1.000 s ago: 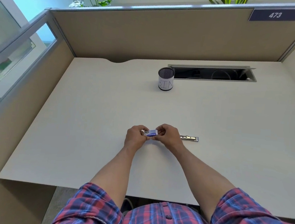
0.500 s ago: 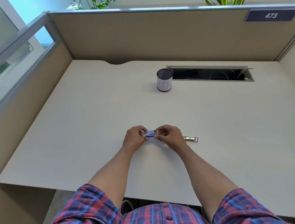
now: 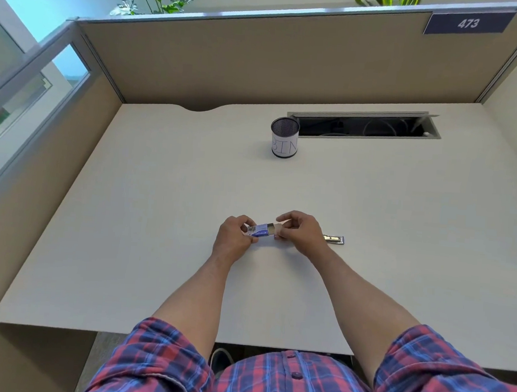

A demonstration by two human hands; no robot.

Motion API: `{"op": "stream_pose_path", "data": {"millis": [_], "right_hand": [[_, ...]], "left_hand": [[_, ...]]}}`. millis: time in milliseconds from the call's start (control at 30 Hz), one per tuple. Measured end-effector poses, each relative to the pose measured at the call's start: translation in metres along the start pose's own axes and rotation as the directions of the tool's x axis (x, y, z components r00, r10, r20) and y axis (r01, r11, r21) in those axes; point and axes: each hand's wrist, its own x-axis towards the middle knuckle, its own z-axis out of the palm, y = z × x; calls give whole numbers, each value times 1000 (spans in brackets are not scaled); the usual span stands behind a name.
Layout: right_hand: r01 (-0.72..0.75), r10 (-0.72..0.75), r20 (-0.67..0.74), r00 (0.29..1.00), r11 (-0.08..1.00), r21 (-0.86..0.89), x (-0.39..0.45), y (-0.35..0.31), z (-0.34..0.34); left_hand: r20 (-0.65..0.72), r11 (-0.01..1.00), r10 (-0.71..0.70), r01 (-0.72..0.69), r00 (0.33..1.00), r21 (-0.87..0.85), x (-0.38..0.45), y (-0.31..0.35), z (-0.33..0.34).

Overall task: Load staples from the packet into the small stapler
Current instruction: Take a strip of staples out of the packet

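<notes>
A small blue-and-white cardboard staple packet (image 3: 260, 230) is held above the middle of a pale, matte, faintly grained laminate desk (image 3: 156, 218), its long axis running left to right and tilted slightly up toward the right. The left hand (image 3: 232, 235) pinches the packet's blue printed sleeve at the left end, thumb and fingers curled round it. The right hand (image 3: 299, 230) pinches a tan inner tray (image 3: 276, 228) that shows at the sleeve's right end — the tray stands partly out of the sleeve, in line with it. Whether staples lie in the tray is too small to tell.

Just right of the right hand, flat on the desk, lies a small, slim, shiny metal stapler (image 3: 334, 239); its long axis also runs left to right, and its left end is hidden behind the hand. Neither hand touches it.

Farther back stands a dark mesh cylindrical cup (image 3: 284, 137) wrapped in a white paper band lettered "BIN", upright, beside the left end of a rectangular metal-framed cable slot (image 3: 365, 123) set into the desk — dark inside, with looped cables visible. Beige fabric-faced partition panels (image 3: 261, 66) enclose the desk; a dark nameplate reading "473" (image 3: 468, 23) sits at the upper right. Red-and-blue plaid shirt sleeves (image 3: 157, 364) are rolled to the elbows.
</notes>
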Motion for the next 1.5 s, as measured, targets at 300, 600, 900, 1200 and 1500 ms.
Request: {"op": "stream_pose_path", "data": {"millis": [300, 600, 900, 1200, 1500], "right_hand": [[86, -110, -88, 990, 966, -243, -7, -2, 6], [108, -152, -77, 985, 909, -403, -3, -5, 10], [108, -133, -34, 991, 908, -406, -3, -5, 10], [91, -94, 12, 995, 900, -427, -3, -6, 7], [88, -87, 23, 996, 896, -436, -1, -4, 3]], "left_hand": [[7, 999, 2, -1, 1000, -54, -4, 3, 1], [-2, 998, -1, 1, 1000, -61, -5, 4, 3], [-16, 999, 13, -14, 1000, -45, -7, 5, 3], [4, 999, 30, -30, 1000, -40, -7, 2, 5], [19, 999, 26, -25, 999, -48, -7, 1, 5]]}}
